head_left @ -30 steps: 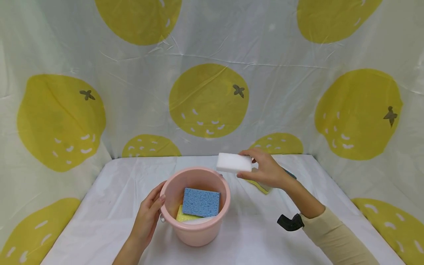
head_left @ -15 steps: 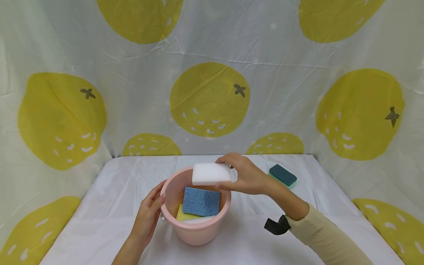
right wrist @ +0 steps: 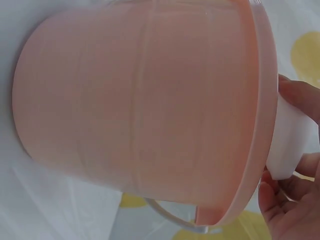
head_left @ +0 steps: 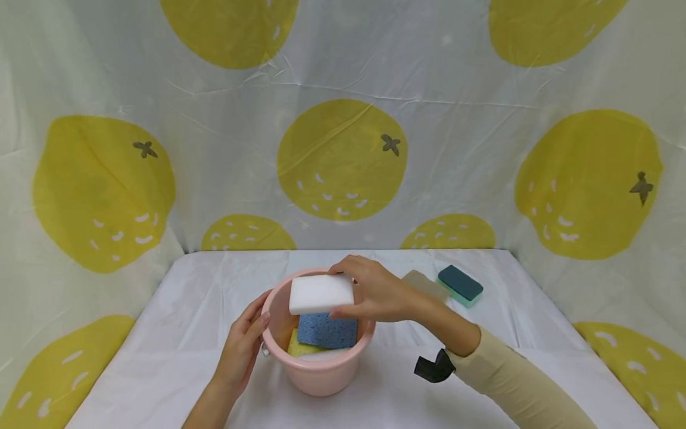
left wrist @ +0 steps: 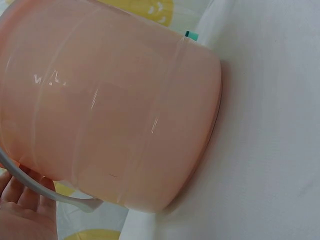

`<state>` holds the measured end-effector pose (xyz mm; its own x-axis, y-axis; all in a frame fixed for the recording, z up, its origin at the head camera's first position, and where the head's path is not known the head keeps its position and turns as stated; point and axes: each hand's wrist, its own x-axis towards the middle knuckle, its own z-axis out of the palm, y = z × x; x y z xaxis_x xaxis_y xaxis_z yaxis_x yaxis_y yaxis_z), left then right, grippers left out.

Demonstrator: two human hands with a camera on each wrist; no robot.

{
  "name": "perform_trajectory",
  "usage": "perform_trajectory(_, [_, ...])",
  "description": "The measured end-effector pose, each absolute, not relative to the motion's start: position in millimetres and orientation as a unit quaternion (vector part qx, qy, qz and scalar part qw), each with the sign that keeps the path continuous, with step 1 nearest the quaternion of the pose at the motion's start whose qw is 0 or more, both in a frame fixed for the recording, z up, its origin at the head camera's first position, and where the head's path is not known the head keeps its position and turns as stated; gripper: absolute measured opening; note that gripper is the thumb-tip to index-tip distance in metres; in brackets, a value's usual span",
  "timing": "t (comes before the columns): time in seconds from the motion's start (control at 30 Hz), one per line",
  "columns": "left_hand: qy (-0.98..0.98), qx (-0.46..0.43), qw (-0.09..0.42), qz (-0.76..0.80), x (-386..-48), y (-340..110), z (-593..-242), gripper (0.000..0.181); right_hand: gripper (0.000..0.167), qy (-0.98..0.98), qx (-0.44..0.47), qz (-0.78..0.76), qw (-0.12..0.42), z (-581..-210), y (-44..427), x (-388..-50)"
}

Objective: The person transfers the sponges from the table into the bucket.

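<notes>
The white sponge (head_left: 321,294) is at the mouth of the pink bucket (head_left: 320,381), above the blue sponge (head_left: 328,331); the right hand (head_left: 372,292) pinches its right end, thumb on the near edge and fingers on the far one. It looks like light, soft foam that would dent under a hard squeeze but not slip much, so a gentle grip across its edges should do. The left hand (head_left: 241,342) steadies the rim, fingers curved along the outer wall and thumb at the edge. The bucket is probably thin, light plastic, best held at its rim. Only the head view shows what lies inside, including a yellow sponge (head_left: 300,344); the left wrist view instead gives the grey handle (left wrist: 45,192) and the base resting on the worktop (left wrist: 270,140).
</notes>
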<state>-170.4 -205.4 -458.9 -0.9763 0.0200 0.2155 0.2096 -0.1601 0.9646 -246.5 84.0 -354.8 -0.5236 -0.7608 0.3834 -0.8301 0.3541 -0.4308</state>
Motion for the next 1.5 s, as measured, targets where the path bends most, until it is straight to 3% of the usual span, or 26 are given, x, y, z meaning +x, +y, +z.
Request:
perform_trajectory(0.53, [-0.640,-0.109,0.066,-0.758,-171,-207,-459,0.049,0.067,-0.832,0.497,0.238,0.067,-357,75,-241])
perform_trajectory(0.9, [-0.646,-0.093,0.063,-0.755,-170,-207,-459,0.049,0.057,-0.841,0.470,0.265,0.046,-359,88,-238])
perform_trajectory(1.5, [-0.650,-0.089,0.061,-0.752,-170,-207,-459,0.050,0.056,-0.858,0.432,0.263,0.084,-352,115,-235])
